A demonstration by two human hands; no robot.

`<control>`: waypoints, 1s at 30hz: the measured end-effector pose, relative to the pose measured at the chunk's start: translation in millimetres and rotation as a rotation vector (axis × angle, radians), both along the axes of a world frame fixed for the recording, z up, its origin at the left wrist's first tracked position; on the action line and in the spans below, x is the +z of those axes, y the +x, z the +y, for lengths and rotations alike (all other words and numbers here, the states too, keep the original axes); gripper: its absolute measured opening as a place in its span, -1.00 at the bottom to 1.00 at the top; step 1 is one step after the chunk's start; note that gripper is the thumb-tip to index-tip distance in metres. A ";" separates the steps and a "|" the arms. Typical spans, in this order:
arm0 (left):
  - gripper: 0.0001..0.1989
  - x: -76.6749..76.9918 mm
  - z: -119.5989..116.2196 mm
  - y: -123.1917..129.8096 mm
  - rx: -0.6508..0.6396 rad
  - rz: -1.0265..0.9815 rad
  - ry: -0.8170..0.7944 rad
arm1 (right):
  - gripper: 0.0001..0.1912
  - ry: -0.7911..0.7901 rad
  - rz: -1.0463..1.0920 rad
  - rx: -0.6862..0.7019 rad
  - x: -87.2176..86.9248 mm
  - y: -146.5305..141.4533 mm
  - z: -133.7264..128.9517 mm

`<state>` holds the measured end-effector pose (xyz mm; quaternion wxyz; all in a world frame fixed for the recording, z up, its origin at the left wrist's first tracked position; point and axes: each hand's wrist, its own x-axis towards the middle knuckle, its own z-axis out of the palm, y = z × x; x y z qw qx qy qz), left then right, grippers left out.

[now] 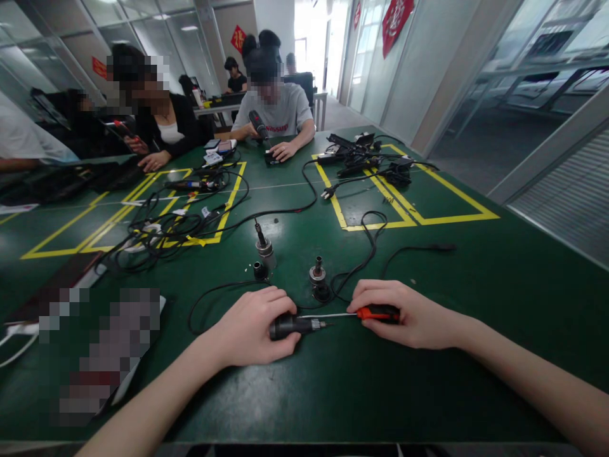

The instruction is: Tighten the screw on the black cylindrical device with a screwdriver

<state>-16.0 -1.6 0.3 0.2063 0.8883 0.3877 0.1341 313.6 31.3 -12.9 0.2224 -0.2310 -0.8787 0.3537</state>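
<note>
My left hand (257, 327) is wrapped round a black cylindrical tool (290, 326) whose metal tip points right, low over the green table. In my right hand (404, 314) is the red and black handle of a screwdriver (378, 313); its thin shaft reaches left to the fingers of my left hand, just behind the tool's tip. Beyond my hands, a metal motor part (265, 249) stands upright with a thin shaft on top, a small black ring (259, 271) beside it. A shorter metal part (317, 273) stands nearer the middle, touching another black ring (322, 292).
Black cables (166, 222) lie tangled at the left and more adapters (352, 155) at the back right, over yellow tape outlines. Across the green table (295, 393), a person in a grey shirt (285, 111) holds a drill; another person in black (166, 124) sits left.
</note>
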 end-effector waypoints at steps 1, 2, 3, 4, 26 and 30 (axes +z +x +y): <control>-0.87 -0.1 0.0 -0.3 0.001 -0.002 -0.006 | -0.81 0.003 -0.001 -0.001 -0.2 -0.1 -0.2; -0.87 0.0 -0.1 -0.7 0.001 -0.003 -0.012 | -0.81 0.004 -0.004 -0.004 -0.3 -0.1 -0.3; -0.87 0.3 -0.1 -1.0 -0.001 -0.004 -0.019 | -0.82 0.004 -0.008 -0.006 -0.4 -0.1 -0.3; -0.87 0.8 -0.1 -1.2 0.000 -0.004 -0.026 | -0.81 0.004 -0.009 -0.007 -0.4 0.0 -0.2; -0.88 5.1 -1.2 1.6 0.011 0.013 -0.026 | -0.72 0.061 -0.060 -0.004 2.7 -2.0 -0.3; -0.87 4.7 -2.2 2.0 0.032 0.020 -0.025 | -0.67 0.061 -0.035 -0.027 2.2 -2.7 0.1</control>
